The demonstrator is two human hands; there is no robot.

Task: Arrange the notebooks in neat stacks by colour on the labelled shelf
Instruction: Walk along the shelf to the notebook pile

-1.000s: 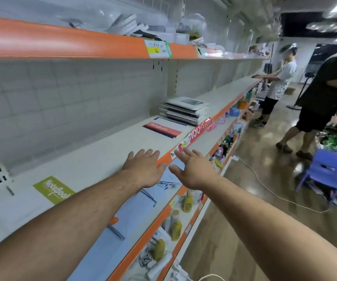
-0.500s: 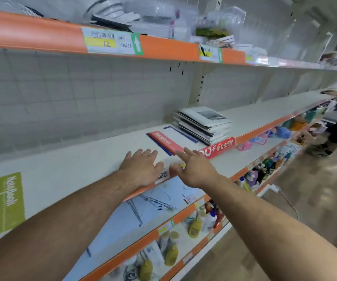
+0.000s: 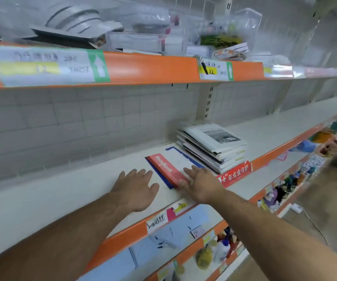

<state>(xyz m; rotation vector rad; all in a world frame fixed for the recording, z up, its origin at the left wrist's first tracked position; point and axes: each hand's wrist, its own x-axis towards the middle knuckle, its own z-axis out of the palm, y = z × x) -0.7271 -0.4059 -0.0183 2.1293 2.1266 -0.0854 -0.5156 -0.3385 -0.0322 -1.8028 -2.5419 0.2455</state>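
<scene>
We work from a single head-worn wide-angle view. It looks forward and down, turned rightward along the middle shelf (image 3: 42, 201), close enough that left forearm (image 3: 66, 240) and right forearm (image 3: 275, 236) enter from the bottom edge. The upper shelf lip (image 3: 153, 67) crosses the frame's top.

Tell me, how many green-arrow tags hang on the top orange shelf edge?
2. The left tag sits at the far left of the orange edge; the middle tag is above the upright. A blurred tag farther right might hide a third arrow.
</scene>
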